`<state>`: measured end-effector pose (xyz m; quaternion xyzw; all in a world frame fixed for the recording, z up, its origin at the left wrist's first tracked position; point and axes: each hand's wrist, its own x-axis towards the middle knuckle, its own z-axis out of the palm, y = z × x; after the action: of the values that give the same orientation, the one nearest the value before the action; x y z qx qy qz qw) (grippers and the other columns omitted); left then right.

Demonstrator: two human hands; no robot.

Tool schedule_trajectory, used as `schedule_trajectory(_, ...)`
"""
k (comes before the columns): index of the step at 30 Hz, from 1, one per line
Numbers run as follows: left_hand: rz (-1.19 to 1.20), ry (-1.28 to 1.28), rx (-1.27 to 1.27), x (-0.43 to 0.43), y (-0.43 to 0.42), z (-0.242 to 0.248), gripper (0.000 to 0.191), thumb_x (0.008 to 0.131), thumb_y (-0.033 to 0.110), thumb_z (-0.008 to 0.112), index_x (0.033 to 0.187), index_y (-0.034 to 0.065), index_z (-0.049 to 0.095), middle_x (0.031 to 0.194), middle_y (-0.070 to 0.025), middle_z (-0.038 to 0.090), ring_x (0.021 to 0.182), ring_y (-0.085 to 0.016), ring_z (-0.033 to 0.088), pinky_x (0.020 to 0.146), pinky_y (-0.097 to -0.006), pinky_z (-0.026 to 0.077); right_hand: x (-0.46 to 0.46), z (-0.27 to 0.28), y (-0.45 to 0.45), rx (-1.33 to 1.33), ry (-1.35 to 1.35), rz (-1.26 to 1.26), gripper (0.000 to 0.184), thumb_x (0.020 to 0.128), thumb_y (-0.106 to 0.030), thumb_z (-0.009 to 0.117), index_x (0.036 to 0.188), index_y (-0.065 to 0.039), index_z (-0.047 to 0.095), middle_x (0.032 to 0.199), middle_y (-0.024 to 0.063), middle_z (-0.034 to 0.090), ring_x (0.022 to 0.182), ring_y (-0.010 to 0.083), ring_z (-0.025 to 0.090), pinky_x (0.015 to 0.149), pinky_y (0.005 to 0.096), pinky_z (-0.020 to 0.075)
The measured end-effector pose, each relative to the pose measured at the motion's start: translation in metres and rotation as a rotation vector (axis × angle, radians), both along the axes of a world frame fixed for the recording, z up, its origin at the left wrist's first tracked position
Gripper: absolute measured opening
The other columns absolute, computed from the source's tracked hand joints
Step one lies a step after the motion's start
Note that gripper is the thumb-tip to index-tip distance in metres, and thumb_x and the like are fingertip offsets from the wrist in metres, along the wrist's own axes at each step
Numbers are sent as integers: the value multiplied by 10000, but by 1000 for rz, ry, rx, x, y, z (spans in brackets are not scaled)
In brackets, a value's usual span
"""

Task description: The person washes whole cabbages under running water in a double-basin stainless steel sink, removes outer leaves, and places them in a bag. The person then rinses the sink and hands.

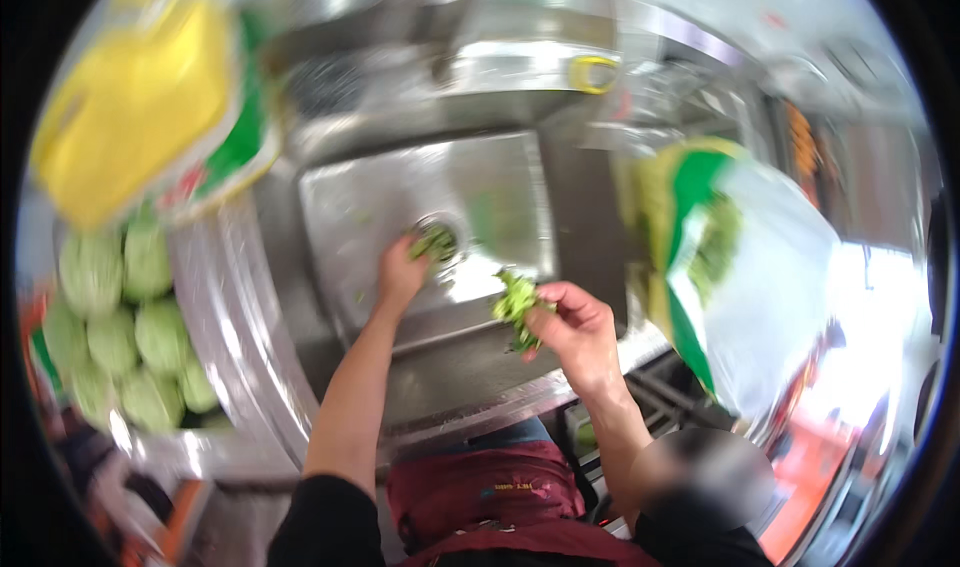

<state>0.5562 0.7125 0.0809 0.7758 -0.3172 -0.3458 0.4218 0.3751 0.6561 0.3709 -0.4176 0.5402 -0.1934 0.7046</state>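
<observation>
Down in the stainless-steel sink (337, 214), my left hand (401, 274) reaches to the drain (452, 226). Green leafy scraps (435, 243) lie at its fingertips and over the drain; whether the fingers grip them is hidden and blurred. My right hand (574, 327) pinches a small bunch of chopped leafy greens (516, 304) between thumb and fingers, above the sink's near right corner. A few small green bits cling to the sink floor.
Several pale green round vegetables (112, 342) fill a metal basin at left. Beyond them is a large yellow bag or container (142, 109). At right sits a white, green and yellow plastic bag (765, 267). A yellow ring-shaped thing (594, 75) rests on the back ledge.
</observation>
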Motion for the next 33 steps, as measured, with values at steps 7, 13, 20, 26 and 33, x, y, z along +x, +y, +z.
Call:
schedule_trajectory(7,-52,-41,-210,-12,35,239,195,708,-39,688,887,28,651,875,-87,609,794,-223,598,739,-333,486,-103,193,-26,-729,310,-173,201,839,-79,702,1020,-5,658,883,21,667,708,49,596,620,209,487)
schedule_trajectory(13,-353,34,-653,-81,-31,392,212,709,-66,702,881,21,616,872,-60,596,831,-176,585,752,-299,475,-164,210,-79,-968,988,-39,345,868,-191,657,1175,-34,667,809,173,680,695,253,639,697,348,506)
schedule_trajectory(20,-936,-703,-115,-235,-157,398,830,645,340,827,1354,94,471,1342,-186,488,1153,-383,549,922,-485,489,-196,193,-62,-950,484,-262,163,908,-150,676,861,6,661,682,-42,535,612,38,427,527,223,340)
schedule_trajectory(26,-421,-73,-555,-163,-98,350,177,801,116,694,933,42,603,920,-105,597,885,-290,609,752,-393,496,-149,152,-28,-1058,316,-61,179,954,-194,624,904,-23,633,653,-1,546,533,67,461,463,245,364)
schedule_trajectory(33,-123,-379,175,-42,58,184,134,792,140,612,845,35,676,859,-195,678,816,-389,649,721,-480,507,-6,-36,-8,-537,22,487,178,956,-200,600,923,-26,624,744,25,595,619,114,554,566,258,470)
